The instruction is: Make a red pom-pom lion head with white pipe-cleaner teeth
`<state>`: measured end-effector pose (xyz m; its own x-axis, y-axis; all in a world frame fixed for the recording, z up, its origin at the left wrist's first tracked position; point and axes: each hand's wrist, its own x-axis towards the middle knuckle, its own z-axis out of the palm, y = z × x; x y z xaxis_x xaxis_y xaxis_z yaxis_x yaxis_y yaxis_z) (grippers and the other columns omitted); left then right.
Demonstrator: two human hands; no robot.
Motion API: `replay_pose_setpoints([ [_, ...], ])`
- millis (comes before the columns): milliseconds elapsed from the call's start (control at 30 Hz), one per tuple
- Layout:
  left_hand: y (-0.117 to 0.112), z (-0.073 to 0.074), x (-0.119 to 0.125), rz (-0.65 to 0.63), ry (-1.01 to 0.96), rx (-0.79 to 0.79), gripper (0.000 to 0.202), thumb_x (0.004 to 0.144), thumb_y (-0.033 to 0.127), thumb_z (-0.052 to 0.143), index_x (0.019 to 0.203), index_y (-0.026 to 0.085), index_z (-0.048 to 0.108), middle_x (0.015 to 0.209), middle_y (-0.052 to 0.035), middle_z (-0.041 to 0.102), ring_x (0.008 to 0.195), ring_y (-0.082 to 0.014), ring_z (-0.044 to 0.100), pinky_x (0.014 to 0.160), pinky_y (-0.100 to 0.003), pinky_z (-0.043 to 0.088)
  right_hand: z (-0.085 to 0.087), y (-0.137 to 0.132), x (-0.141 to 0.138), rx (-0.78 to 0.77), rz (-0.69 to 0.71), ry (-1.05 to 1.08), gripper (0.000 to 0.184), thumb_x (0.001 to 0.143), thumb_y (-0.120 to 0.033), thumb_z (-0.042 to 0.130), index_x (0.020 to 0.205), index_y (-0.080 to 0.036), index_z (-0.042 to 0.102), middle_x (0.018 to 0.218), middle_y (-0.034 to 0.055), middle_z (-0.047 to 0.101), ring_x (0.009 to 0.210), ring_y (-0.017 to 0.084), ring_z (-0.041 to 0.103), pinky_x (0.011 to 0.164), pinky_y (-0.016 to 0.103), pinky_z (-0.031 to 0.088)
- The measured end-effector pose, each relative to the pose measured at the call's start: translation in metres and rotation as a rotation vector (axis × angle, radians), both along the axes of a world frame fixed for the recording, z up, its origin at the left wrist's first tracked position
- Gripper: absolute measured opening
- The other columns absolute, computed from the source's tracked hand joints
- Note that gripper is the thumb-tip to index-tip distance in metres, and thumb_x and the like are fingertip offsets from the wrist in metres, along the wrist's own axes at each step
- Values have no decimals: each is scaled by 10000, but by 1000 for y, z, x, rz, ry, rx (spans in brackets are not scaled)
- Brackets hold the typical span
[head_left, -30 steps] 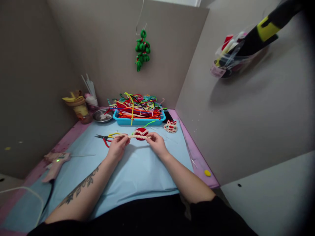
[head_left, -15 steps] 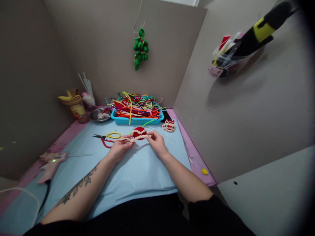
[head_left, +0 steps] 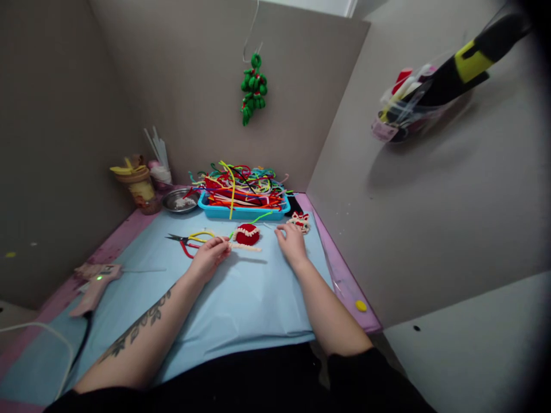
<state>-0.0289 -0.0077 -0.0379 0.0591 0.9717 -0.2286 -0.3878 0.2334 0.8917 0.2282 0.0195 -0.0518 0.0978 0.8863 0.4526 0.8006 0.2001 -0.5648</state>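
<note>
Left hand [head_left: 209, 258] pinches one end of a crimped cream strip [head_left: 248, 248] above the bench [head_left: 258, 304], near the red disc [head_left: 248, 237] — probably leaving its length viewable. Right hand [head_left: 293, 245]: fingers loosely parted, apparently empty (face-shaped ornament [head_left: 305, 222] just beyond).

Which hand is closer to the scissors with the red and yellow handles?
Left. The left hand is just beside the scissors, at their handle end. The right hand is farther away, past the round red piece.

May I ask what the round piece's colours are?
The round piece is red, trimmed cream; head view.
</note>
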Motion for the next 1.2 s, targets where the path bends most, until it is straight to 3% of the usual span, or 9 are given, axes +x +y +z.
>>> replay_pose_setpoints([
  [167,-2,4,0,-47,-10,-26,269,617,257,794,806,122,657,702,-40,653,642,-121,627,635,-222,517,-12,17,19,-310,-127,-189,199,773,-186,590,965,-195,643,1030,140,638,1008,303,536,838,408,393],
  [333,-5,5,-2,-86,31,-12,302,590,288,811,794,130,652,721,-32,651,669,-131,638,623,-216,492,-13,15,10,-303,-107,-188,173,784,-124,541,910,-206,627,975,138,632,1001,301,527,821,417,394],
  [400,-6,4,-3,-97,53,-8,308,578,296,814,788,134,657,703,-15,635,649,-121,623,613,-211,481,-3,7,3,-188,-23,-124,202,802,-109,488,925,-200,621,992,128,622,999,279,530,855,415,396],
  [500,-8,4,-3,-159,43,16,290,588,289,808,790,130,674,683,-9,615,596,-102,579,597,-211,466,14,-12,-11,25,286,64,231,845,-145,427,977,-203,607,995,92,600,945,218,553,855,355,429],
  [633,-12,6,-2,-307,22,54,227,634,238,778,798,117,676,738,-34,627,646,-110,581,638,-214,468,22,-34,-35,37,562,223,163,858,-212,470,922,-211,620,883,49,594,854,189,561,793,320,457],
  [767,-18,8,-2,-475,-91,86,116,700,201,684,757,120,625,703,-44,616,695,-150,616,690,-252,487,15,-38,-50,-2,567,411,136,855,-258,518,919,-193,619,877,45,603,802,169,566,742,298,464],
  [967,-27,10,-1,-762,-118,18,12,679,124,562,686,122,571,508,7,490,456,-99,474,555,-286,508,17,-39,-57,-84,591,585,338,835,-327,574,1146,-199,600,939,48,652,812,164,595,752,294,474],
  [1067,-29,12,0,-794,-120,-15,22,691,120,581,708,122,567,513,28,451,435,-68,413,516,-255,504,21,-40,-55,-143,636,519,272,827,-346,575,1026,-184,666,934,54,664,823,171,591,766,301,459],
  [1200,-25,12,-1,-742,-153,-4,56,728,149,610,741,127,560,521,48,397,437,-52,371,492,-218,487,22,-41,-51,-234,659,525,330,859,-435,512,921,-157,679,704,16,602,658,138,526,641,268,424],
])
